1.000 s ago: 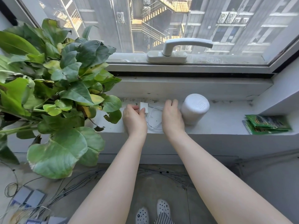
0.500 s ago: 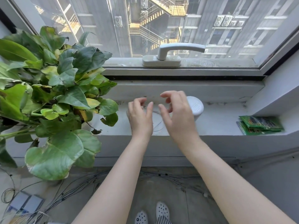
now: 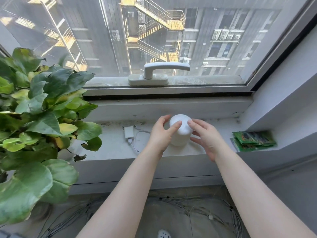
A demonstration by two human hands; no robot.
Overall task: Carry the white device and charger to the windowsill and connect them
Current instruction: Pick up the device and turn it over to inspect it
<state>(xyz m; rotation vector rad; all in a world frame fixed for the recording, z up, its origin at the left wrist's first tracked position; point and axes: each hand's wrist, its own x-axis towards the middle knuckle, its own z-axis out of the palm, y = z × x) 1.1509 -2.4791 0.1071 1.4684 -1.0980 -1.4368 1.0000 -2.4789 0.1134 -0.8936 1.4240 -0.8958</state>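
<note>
Glossy leafy plant (image 3: 39, 117) at far left. Flat white charger (image 3: 129, 132), thin cable looped, lies on matte, dusty windowsill (image 3: 111, 148). Left hand (image 3: 160, 134) and right hand (image 3: 206, 137) cup smooth white cylindrical device (image 3: 180, 134), fingers curled loosely. Advice: turn it slowly; find port first.

You face a closed window (image 3: 171, 40) with a white lever handle (image 3: 164, 69), daylight on grey buildings and yellow stairways outside, a dusty grey sill (image 3: 111, 145), a leafy plant (image 3: 39, 117) left, and cables (image 3: 188, 203) on the floor.
</note>
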